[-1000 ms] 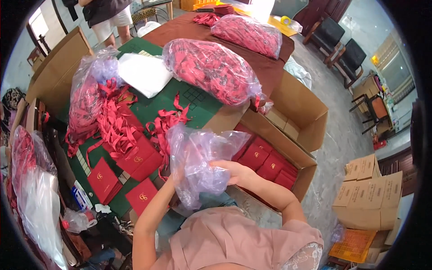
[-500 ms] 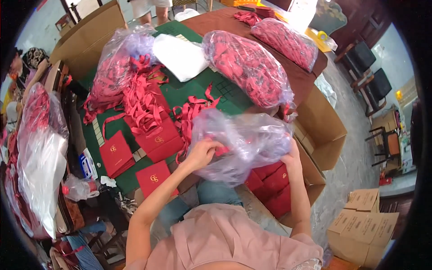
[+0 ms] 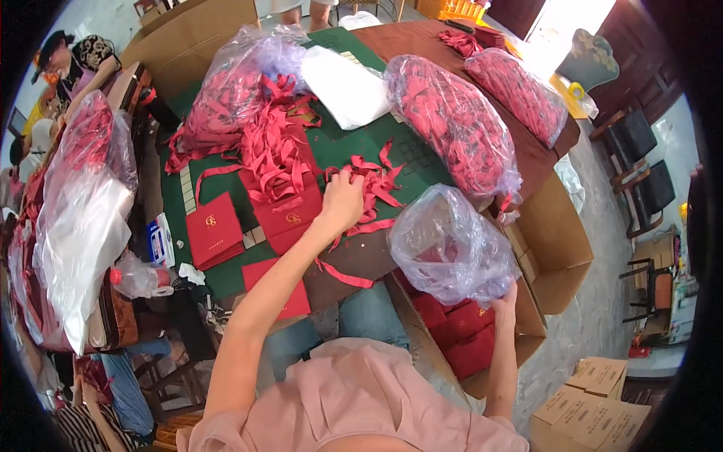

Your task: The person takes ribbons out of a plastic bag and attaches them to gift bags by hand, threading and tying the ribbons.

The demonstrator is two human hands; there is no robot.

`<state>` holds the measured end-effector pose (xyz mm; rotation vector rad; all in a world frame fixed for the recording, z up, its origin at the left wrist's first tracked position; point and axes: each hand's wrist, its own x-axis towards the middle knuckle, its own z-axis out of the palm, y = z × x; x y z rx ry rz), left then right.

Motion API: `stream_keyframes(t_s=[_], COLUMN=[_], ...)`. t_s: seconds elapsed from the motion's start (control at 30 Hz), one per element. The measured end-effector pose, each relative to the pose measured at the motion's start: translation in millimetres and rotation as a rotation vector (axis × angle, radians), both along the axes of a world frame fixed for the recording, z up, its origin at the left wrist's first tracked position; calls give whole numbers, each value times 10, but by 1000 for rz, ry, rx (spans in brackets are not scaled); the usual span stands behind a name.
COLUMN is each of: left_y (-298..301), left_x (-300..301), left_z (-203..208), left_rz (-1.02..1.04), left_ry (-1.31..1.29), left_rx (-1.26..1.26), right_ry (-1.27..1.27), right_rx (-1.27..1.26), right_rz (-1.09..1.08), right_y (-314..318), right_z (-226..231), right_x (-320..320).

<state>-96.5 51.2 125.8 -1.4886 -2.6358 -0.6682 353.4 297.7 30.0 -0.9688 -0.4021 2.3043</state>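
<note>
Left hand [image 3: 344,202], fingers curled, hold unclear, at red ribbons [image 3: 382,179] lying loose, unbagged, on the table [image 3: 348,145]; right hand [image 3: 505,300] closed on a seemingly unfilled plastic bag [image 3: 454,252].

The place looks like a small packing workshop: loose red ribbons [image 3: 382,184] and red packets [image 3: 213,230] lie on a green table [image 3: 360,145] at centre, more packets fill an open carton [image 3: 523,352] below right, cartons [image 3: 591,414] stack lower right, and a co-worker [image 3: 96,64] appears upper left.
</note>
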Motion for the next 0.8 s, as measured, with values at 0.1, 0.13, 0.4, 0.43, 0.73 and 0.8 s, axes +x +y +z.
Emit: stream_keyframes(t_s=[0.1, 0.13, 0.4, 0.43, 0.73, 0.8], left_y=[-38, -43, 141, 140, -694, -1060], left_x=[236, 313, 1503, 1667, 1984, 1919], left_z=[-101, -43, 457, 450, 590, 703], left_rz=[-6, -28, -778, -866, -625, -548], left_ry=[122, 103, -259, -285, -604, -632], left_rx=[18, 36, 445, 423, 514, 681], right_ry=[-199, -237, -538, -516, -74, 2], right_rx=[-44, -10, 1145, 1150, 974, 922], right_rz=[-149, -172, 210, 261, 916, 1015], right_y=[7, 11, -315, -317, -980, -961], right_z=[136, 152, 844, 865, 1092, 1199], right_x=[121, 183, 246, 61, -333, -665])
